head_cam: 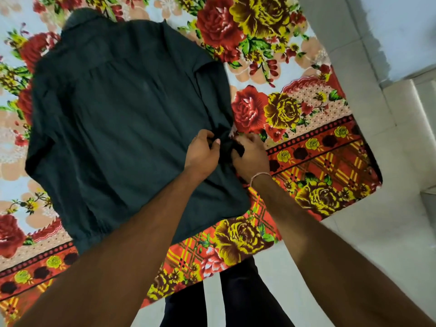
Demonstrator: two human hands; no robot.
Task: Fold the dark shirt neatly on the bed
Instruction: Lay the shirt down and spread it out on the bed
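The dark shirt (122, 119) lies spread flat and back-up on the bed (313, 149), collar at the far end and hem toward me. Both hands meet at its right edge, about halfway down the side. My left hand (203, 152) pinches a bunch of the dark cloth between thumb and fingers. My right hand (251, 153) grips the same bunched fabric from the right side, its fingers curled around a small dark fold. The right sleeve appears tucked along that edge; the left sleeve lies beside the body.
The bed is covered by a bright floral sheet with red and yellow roses (259, 24). Its corner (375, 182) ends at the right, with pale floor tiles (389, 232) beyond. My dark trouser legs (236, 298) stand at the bed's near edge.
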